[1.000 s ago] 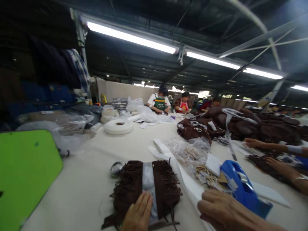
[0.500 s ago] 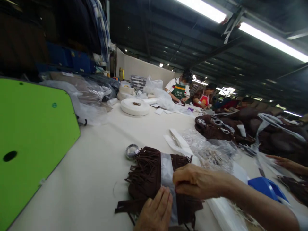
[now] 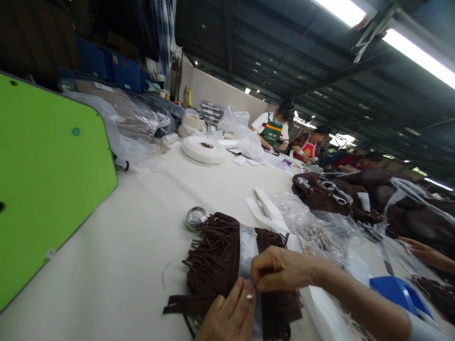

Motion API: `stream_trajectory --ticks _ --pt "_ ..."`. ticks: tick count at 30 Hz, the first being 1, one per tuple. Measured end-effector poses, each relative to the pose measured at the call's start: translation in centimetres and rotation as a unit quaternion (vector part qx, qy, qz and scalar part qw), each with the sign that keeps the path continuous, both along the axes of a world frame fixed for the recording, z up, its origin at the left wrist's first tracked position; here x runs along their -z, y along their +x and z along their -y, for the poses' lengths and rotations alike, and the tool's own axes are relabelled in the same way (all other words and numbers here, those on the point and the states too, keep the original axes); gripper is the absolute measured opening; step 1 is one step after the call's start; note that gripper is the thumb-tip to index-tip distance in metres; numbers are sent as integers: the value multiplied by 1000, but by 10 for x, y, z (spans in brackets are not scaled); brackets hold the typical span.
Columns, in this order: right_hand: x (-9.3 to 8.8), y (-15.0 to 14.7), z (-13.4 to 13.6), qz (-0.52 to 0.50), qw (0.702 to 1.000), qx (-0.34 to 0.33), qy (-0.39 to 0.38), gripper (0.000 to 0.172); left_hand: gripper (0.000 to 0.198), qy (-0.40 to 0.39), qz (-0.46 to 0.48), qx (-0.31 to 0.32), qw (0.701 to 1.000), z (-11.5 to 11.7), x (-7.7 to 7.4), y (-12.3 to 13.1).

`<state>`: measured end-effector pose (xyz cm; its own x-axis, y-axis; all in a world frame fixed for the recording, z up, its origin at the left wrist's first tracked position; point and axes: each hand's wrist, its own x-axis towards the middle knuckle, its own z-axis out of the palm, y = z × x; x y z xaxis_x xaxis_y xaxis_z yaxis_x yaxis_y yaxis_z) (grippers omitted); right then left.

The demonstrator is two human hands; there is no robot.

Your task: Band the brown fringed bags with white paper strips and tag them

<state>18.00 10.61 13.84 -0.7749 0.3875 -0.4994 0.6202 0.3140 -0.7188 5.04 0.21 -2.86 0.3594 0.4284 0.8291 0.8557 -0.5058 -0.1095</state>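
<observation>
The left hand (image 3: pixel 229 312) comes up from the bottom edge and lies low over the dark brown fringed bag (image 3: pixel 215 270), back uppermost, its fingers stretched forward and held close together rather than fanned out. Their ends rest on the pale grey strip (image 3: pixel 248 244) that runs lengthwise across the middle of the bag, and a small bright spot shows on one of them, too small to make out. The right hand (image 3: pixel 273 270) reaches in from the other side, its bare forearm slanting up and leftward from the lower right corner, where a pale sleeve (image 3: pixel 423 329) covers part of the arm. The wrist is nearly level and the hand is curled, the upper finger arched over and another tucked in beneath it, with their ends drawn together at the strip, just above and beside the left hand's; whether they pinch its edge or merely press there cannot be told, since the hand hides the spot. The bag lies flat on the white worktop (image 3: pixel 124 251) in front of the person, with fringe spread along its left side and a dark strap (image 3: pixel 188 303) trailing to the left. A roll of clear tape (image 3: pixel 195 225) sits just beside its upper left corner. Under the right forearm, farther right, stands a blue tape dispenser (image 3: pixel 398 293), and beyond it, well apart, is another person's hand (image 3: pixel 423 251).
</observation>
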Motion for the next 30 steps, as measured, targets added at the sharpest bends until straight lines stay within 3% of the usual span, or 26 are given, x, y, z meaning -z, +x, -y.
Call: stream_trajectory --ticks 2,4,12,16,19,24,30 --pt "1 -5 -9 69 984 -70 150 6 29 -9 -7 -2 1000 0 -1 -1" --pt "3 -9 -13 106 959 -107 242 6 30 -12 -2 -3 1000 0 -2 -1" --pt "9 -13 -21 153 913 -162 340 6 29 -11 -10 7 1000 0 -6 -2" --pt "10 -17 -25 169 911 -158 340 7 29 -6 -7 10 1000 -2 -5 -2" --pt "10 -21 -27 193 922 -110 317 9 30 -20 -15 9 1000 -1 -4 -2" --pt "17 -20 -41 189 937 -21 292 39 29 -23 -6 4 1000 0 -4 0" --pt "42 -1 -70 96 987 59 118 40 28 -10 -8 6 1000 -2 -9 -1"
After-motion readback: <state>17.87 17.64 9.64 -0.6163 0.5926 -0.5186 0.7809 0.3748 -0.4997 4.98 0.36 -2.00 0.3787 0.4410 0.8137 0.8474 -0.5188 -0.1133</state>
